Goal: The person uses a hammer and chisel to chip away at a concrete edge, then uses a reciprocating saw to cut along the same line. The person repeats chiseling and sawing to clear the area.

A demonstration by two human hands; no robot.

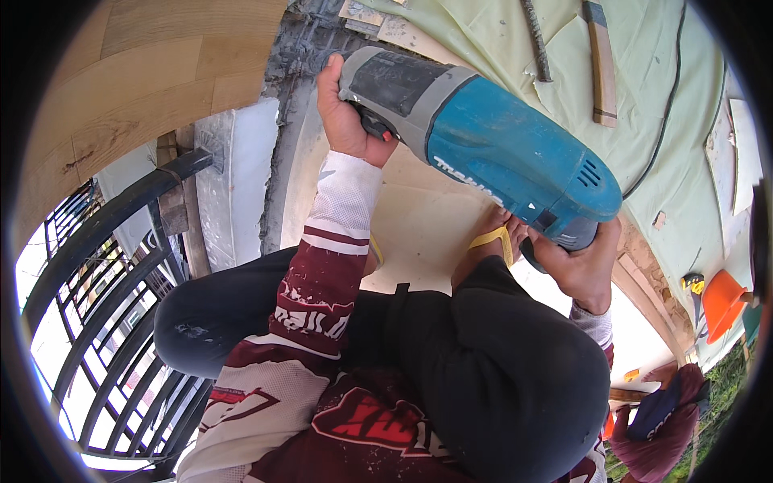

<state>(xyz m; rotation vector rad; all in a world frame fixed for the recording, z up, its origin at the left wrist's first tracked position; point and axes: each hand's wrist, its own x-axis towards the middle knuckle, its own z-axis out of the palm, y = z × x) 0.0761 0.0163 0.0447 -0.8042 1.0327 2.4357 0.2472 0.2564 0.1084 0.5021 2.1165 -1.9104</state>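
I hold a large teal, grey and black corded power tool [515, 141] crosswise above my lap. My left hand [350, 121] is closed around its grey handle end at the upper left, beside a black trigger with a red button. My right hand [580, 262] grips the dark underside of the teal end at the right, its fingers partly hidden. Below the tool are my bent legs [523, 378] in dark trousers and my feet in yellow-strapped sandals [495, 237], on a pale board [415, 258].
A black railing [113, 233] and wooden planks [145, 40] lie left. Upper right are green sheeting [648, 64], a metal bar [539, 48], a wooden strip [604, 97] and cable [668, 121]. An orange object [721, 302] and tape measure [692, 282] lie right. Another person [652, 427] is lower right.
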